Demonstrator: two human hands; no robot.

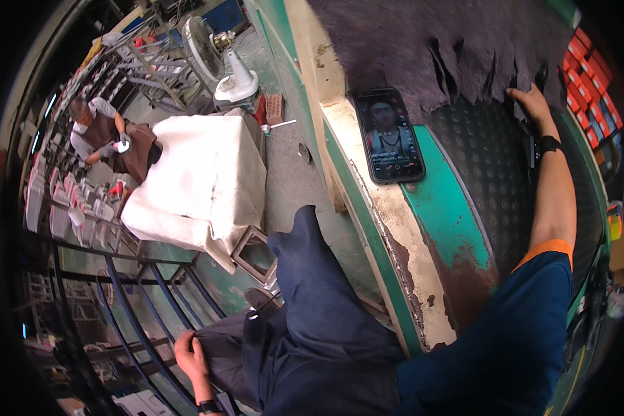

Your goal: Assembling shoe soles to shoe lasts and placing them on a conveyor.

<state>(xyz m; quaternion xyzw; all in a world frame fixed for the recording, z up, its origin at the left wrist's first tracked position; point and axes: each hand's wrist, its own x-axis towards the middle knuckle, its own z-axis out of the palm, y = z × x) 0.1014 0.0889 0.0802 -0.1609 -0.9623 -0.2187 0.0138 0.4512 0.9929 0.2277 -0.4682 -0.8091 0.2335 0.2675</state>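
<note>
A dark purplish-brown leather hide [423,41] with a ragged, slit edge spreads over the far end of a black dimpled surface [485,166]. My right hand [531,105], arm stretched far forward, has its fingers closed at the hide's near edge; part of the grip is hidden by the leather. Low on the left, my left hand [191,355] rests at my knee on dark cloth [229,353], fingers loosely bent, with nothing visible in it. Left of the black surface lies a smartphone [389,135] with its screen lit, close to the hide.
Worn green and cream metal edging [450,197] borders the black surface. Leftward stand a cloth-covered table [194,180], a fan [232,80] and a black rail frame [145,305]. A person in an apron [107,135] works farther off. Red boxes [589,87] are stacked at right.
</note>
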